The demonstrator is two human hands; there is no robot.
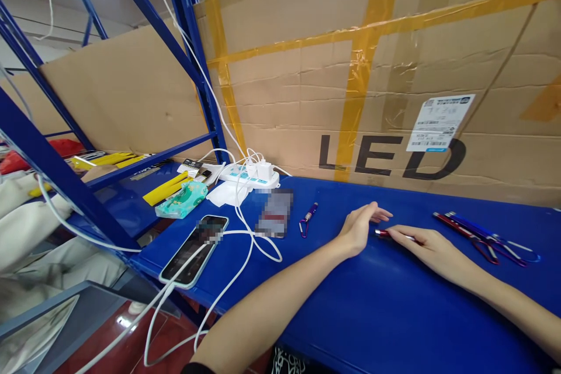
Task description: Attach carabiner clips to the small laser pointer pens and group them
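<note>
My right hand pinches a slim red keychain flashlight, its silver tip pointing left toward my other hand. Fingers stretched out, my left hand rests on edge just left of that tip, and I see nothing in it. Right of my hands lies a group of similar red and blue keychain flashlights with carabiner clips. A single purple keychain flashlight with a clip lies by itself to the left.
On the blue tabletop, a phone and a blurred flat device lie among white cables and a power strip. A taped cardboard box stands behind. A blue metal post and another person's sleeve are left.
</note>
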